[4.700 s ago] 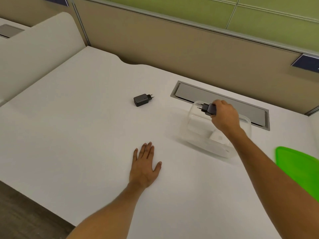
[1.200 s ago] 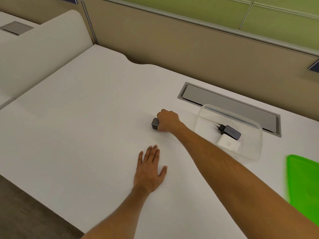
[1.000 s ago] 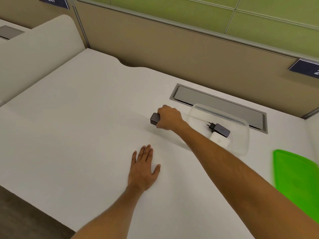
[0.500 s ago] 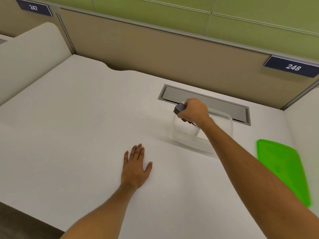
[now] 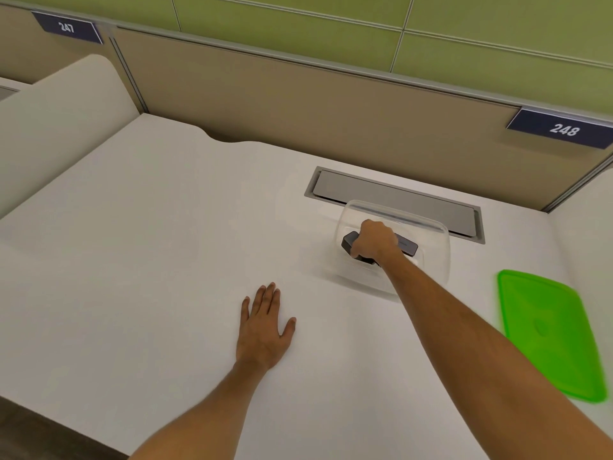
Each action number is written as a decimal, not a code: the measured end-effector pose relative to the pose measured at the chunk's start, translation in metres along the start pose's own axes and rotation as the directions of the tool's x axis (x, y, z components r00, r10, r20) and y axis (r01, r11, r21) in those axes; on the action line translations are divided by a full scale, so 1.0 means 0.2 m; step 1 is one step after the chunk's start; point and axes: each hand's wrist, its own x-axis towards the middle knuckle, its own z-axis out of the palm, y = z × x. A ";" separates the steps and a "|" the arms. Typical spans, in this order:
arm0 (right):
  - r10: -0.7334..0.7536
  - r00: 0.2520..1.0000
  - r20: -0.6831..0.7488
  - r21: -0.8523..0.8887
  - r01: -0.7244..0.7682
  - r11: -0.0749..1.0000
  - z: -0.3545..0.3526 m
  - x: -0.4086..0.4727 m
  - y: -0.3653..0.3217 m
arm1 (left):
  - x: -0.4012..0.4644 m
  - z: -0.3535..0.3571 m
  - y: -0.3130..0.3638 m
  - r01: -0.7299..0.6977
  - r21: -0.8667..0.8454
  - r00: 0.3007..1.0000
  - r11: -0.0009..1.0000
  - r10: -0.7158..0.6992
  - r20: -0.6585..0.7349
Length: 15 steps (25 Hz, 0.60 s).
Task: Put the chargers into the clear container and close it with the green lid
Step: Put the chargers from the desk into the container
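Note:
The clear container [image 5: 434,247] stands on the white desk, just in front of a grey cable hatch. My right hand [image 5: 374,240] reaches down inside it, closed on a black charger [image 5: 350,242]. A second black charger [image 5: 408,246] lies in the container to the right of that hand. A white charger under my hand is mostly hidden. The green lid [image 5: 550,330] lies flat on the desk to the right of the container. My left hand [image 5: 263,327] rests flat on the desk, palm down, fingers spread, holding nothing.
The grey cable hatch [image 5: 391,197] is set into the white desk [image 5: 149,244] behind the container. A beige partition with number plates 247 [image 5: 66,27] and 248 [image 5: 564,129] runs along the back. A white side divider [image 5: 56,104] rises at the left.
My right hand picked the black charger off the desk, carried it right and lowered it into the container. The left hand stayed flat on the desk.

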 end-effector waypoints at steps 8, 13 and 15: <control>-0.016 1.000 -0.005 -0.007 0.016 1.000 0.10 0.06 -0.01 | 0.00 0.00 0.00 0.003 0.005 1.000 1.000 -0.003 0.011; 0.000 1.000 -0.006 0.023 0.000 1.000 0.13 0.07 0.00 | 0.00 0.00 -0.01 0.005 0.010 1.000 1.000 -0.005 0.004; 0.020 1.000 -0.014 0.037 -0.019 0.999 0.10 0.07 0.01 | 0.00 0.00 0.00 0.001 -0.007 1.000 1.000 -0.001 -0.005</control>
